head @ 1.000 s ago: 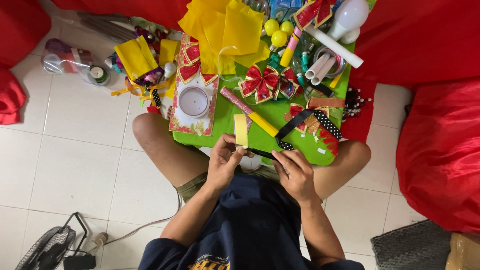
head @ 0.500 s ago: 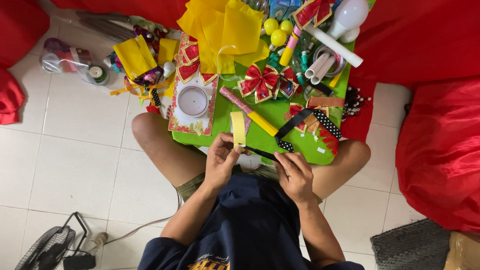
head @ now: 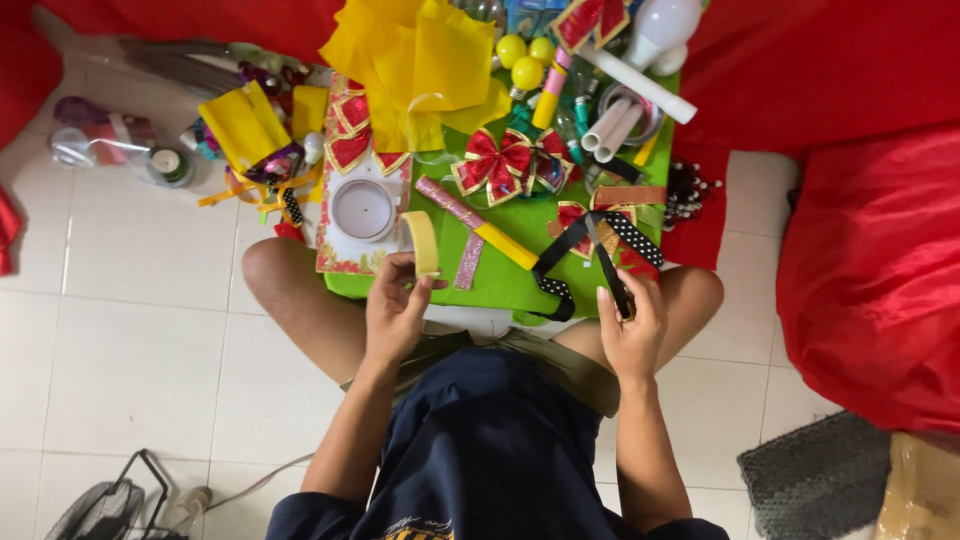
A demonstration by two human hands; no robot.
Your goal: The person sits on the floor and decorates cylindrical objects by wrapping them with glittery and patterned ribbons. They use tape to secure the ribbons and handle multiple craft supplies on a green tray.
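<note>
**Two hands at a crowded craft board**

The left hand [head: 398, 308] pinches a pale yellow strip [head: 424, 242] between thumb and fingers. The strip stands up from the hand and curls a little at the top, over the near edge of the green board [head: 510, 275]. The fingers are closed on its lower end, so that end is hidden.

The right hand [head: 630, 325] is at the near right corner of the board. Its fingers curl around a thin dark tool [head: 606, 262] that lies over a black ribbon with white dots [head: 636, 238]. It looks like scissors, but it is too small to tell. How tight the hold is cannot be seen.

On the board lie a red and gold bow [head: 497, 164], a pink glitter strip [head: 458, 222] and a round white tub [head: 364, 209]. Yellow paper [head: 425, 60] covers the far end, and the things there are cut off by the top edge. Red cloth [head: 870, 270] hides the floor on the right. The person's knees stick out from under the board.
</note>
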